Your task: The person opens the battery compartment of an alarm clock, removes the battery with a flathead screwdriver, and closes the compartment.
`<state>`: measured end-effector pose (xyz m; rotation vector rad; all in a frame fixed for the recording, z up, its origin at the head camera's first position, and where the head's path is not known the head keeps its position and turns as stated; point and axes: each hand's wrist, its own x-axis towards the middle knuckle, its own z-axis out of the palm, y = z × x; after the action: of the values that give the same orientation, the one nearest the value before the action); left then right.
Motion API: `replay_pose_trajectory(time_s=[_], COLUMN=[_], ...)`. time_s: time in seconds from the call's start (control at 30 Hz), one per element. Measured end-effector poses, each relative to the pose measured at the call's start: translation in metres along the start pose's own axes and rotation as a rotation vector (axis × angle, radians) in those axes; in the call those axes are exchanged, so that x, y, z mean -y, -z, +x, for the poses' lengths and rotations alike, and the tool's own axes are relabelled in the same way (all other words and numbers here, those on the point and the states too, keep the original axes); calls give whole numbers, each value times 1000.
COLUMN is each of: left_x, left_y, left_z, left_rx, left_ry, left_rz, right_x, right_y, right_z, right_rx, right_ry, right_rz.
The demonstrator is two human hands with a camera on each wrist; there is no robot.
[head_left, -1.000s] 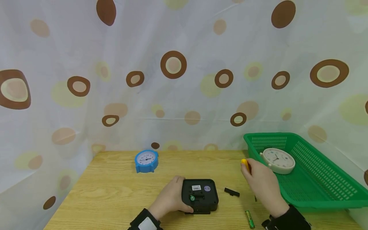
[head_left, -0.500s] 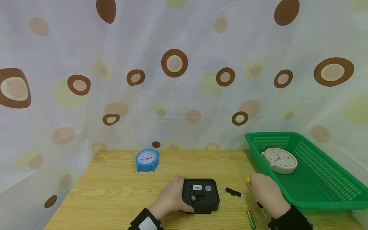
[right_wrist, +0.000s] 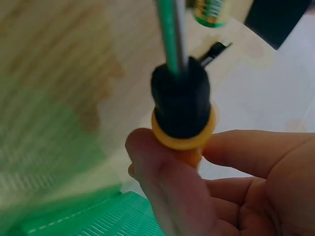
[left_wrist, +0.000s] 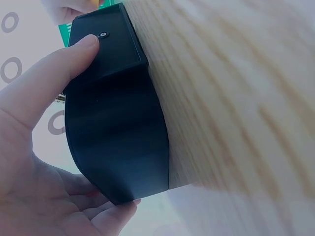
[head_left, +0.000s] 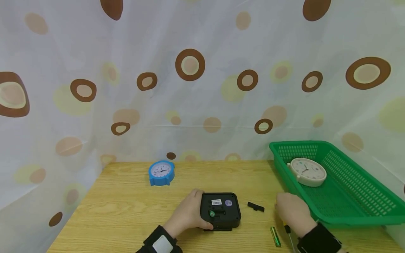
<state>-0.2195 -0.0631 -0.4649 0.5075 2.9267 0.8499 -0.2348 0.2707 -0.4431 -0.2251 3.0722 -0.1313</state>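
Note:
My left hand [head_left: 190,212] holds a black clock [head_left: 220,210] lying with its back up on the table. The thumb rests on its near side, beside a small screw [left_wrist: 103,35], and the fingers go round the far side. A small green round part [head_left: 212,213] shows on the clock's back. Low over the table by the basket, my right hand [head_left: 293,213] grips the yellow handle of a screwdriver [right_wrist: 181,98]; its metal shaft points toward me. A green battery [head_left: 275,237] lies left of that hand. Between the clock and the hand is a small black cover [head_left: 255,206].
A green basket [head_left: 364,220] stands at the right with a white clock [head_left: 308,171] in it. Toward the back left, a blue clock [head_left: 161,173] sits on the wooden table [head_left: 120,196]. A patterned curtain [head_left: 212,105] closes off the back and sides.
My right hand has come down and nearer to me with the screwdriver, whose shaft now shows below the hand. The left hand and black clock have stayed in place.

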Motion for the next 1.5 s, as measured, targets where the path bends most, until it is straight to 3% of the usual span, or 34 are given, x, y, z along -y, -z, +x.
replay_pose_trajectory(time_s=[0.6,1.17,1.5], left_x=[2,2,3], left_y=[-1,-2,-2], left_z=[1,-1,0], left_rx=[-11,-5,-9], left_ry=[0,2,-1], left_rz=[19,1,-6], right_x=[-6,-6,0], right_y=[-11,-20,-11], right_z=[-2,-7,-13], right_rx=[92,39,-23], right_ry=[9,3,15], right_rz=[-10,-50,-66])
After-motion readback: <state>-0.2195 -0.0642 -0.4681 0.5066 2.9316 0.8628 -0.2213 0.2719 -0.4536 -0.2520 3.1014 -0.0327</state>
